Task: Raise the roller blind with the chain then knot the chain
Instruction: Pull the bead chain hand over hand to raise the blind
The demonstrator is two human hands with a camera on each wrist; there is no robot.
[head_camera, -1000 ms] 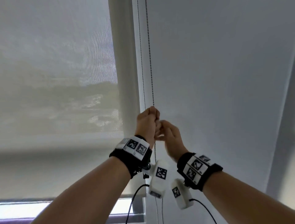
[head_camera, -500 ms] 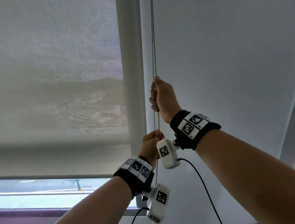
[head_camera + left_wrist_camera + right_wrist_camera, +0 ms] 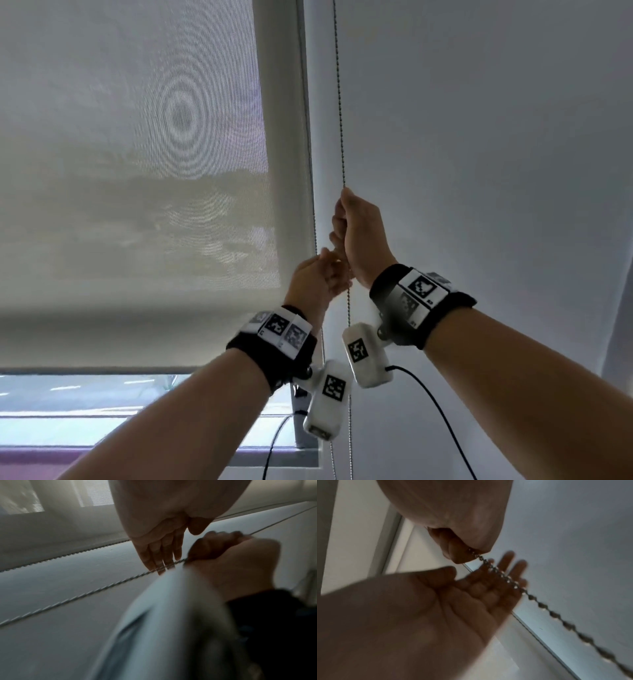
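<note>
A pale mesh roller blind point(image 3: 137, 171) covers most of the window on the left. Its bottom bar point(image 3: 102, 369) hangs above a strip of bare glass. The metal bead chain point(image 3: 339, 102) drops down the wall just right of the blind. My right hand point(image 3: 342, 222) grips this strand in a fist, thumb up; in the right wrist view the beads come out of its curled fingers point(image 3: 453, 553). My left hand point(image 3: 337, 270) is just below it, with straight fingers point(image 3: 159, 561) lying against the chain point(image 3: 85, 593). Its open palm point(image 3: 479, 595) shows behind the beads.
A second chain strand point(image 3: 310, 137) runs along the blind's edge. The plain white wall point(image 3: 479, 171) fills the right side. The window sill point(image 3: 102, 455) lies at the bottom left. Black cables point(image 3: 442, 418) trail from the wrist cameras.
My right hand went from beside the left to higher on the chain. My left hand let go, opened and rose under it. More glass shows below the blind.
</note>
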